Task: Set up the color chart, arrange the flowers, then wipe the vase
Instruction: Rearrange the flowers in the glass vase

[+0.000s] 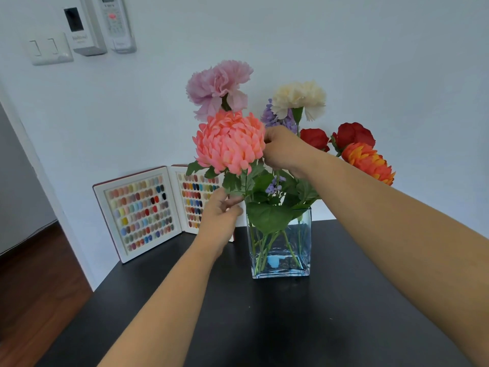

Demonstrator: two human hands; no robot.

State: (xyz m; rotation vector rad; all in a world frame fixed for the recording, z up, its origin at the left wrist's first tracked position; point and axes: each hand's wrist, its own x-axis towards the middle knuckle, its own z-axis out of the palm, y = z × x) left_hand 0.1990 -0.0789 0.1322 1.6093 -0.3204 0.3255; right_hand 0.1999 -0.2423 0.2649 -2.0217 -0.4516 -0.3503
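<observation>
A square clear glass vase stands on the black table and holds several artificial flowers. A big pink chrysanthemum is at the front left, with a mauve carnation above it. My left hand pinches the leafy stem just under the pink bloom. My right hand has its fingers curled at the right side of the pink bloom; what they hold is hidden. A cream carnation, red roses and an orange flower lean to the right. The open color chart stands against the wall.
The table's left edge drops to a wooden floor. A white wall is right behind the vase. Wall switches and two remote holders hang at the upper left.
</observation>
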